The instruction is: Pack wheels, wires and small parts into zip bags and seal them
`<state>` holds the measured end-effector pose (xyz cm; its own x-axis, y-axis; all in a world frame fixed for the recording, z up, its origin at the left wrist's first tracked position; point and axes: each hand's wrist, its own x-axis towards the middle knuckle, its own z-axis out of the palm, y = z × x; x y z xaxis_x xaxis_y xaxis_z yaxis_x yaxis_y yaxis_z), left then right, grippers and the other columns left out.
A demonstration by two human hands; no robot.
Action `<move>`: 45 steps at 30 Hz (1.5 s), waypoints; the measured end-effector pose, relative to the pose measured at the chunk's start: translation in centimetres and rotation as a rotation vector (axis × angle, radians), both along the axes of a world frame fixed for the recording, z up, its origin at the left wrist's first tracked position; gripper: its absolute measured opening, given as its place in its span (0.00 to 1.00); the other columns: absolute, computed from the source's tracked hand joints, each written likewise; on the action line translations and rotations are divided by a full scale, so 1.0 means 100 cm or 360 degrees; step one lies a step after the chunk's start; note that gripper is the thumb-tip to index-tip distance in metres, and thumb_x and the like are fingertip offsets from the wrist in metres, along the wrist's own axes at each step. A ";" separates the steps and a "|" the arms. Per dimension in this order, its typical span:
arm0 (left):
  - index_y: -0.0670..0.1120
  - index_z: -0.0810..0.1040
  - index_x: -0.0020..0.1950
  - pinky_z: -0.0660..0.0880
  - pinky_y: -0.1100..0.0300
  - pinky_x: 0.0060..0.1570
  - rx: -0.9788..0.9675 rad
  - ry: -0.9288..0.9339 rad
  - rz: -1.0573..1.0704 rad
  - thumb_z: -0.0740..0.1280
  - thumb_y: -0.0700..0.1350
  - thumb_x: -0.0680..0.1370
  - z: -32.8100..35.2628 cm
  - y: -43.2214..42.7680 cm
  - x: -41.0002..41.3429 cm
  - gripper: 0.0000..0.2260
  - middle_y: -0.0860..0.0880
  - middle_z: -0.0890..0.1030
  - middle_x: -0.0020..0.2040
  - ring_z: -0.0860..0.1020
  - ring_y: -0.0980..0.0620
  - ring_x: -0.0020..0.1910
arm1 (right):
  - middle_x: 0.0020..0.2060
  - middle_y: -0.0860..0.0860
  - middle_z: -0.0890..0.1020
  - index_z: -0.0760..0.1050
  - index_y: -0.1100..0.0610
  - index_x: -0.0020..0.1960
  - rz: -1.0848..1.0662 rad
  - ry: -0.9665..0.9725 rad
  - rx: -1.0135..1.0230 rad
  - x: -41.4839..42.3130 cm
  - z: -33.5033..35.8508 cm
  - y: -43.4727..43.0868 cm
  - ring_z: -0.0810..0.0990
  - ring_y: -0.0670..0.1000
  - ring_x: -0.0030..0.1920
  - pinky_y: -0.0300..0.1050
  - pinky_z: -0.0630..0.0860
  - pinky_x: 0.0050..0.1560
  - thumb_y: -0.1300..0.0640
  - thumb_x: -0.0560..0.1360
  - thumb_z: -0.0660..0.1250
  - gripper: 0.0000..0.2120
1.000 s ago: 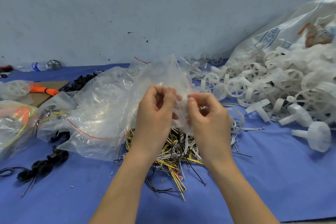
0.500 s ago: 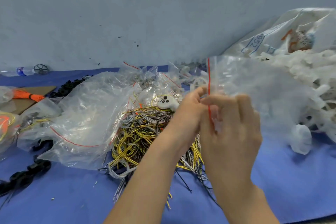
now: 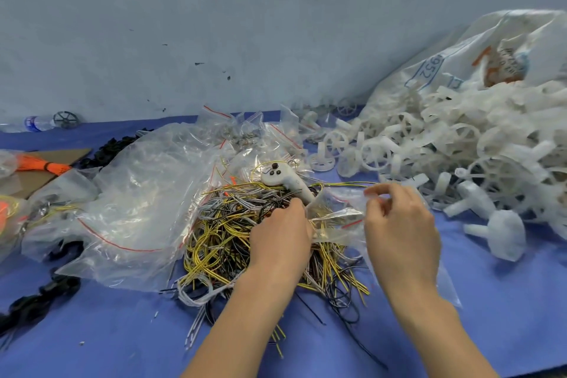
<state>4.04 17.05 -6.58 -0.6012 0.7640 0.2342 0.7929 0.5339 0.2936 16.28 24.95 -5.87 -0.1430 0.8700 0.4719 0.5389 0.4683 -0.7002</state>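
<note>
— Holding what, at present?
— Right hand pinches the mouth of a clear zip bag over the wire pile, mid-tabletop. Left hand, fingers curled, is at the bag's other edge, among the wires; grip hidden.
— Wheels?
— White wheels heaped at the right edge. Spare bags lie left of the wires.

I see a scuffed pale grey-blue wall behind a blue-covered worktop; the lighting looks even, possibly from overhead.
</note>
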 end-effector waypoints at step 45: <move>0.45 0.71 0.68 0.70 0.48 0.61 -0.0153 -0.0170 -0.0513 0.64 0.43 0.78 0.001 0.185 0.038 0.18 0.44 0.74 0.66 0.73 0.41 0.65 | 0.33 0.48 0.78 0.76 0.51 0.49 -0.0319 0.1160 -0.0274 0.062 0.037 0.071 0.74 0.44 0.32 0.39 0.68 0.35 0.51 0.79 0.61 0.06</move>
<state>7.84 35.52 -6.49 -0.3427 0.9340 0.1006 0.8928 0.2905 0.3443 22.48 32.01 -2.21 0.3194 0.9162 0.2421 -0.0227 0.2629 -0.9646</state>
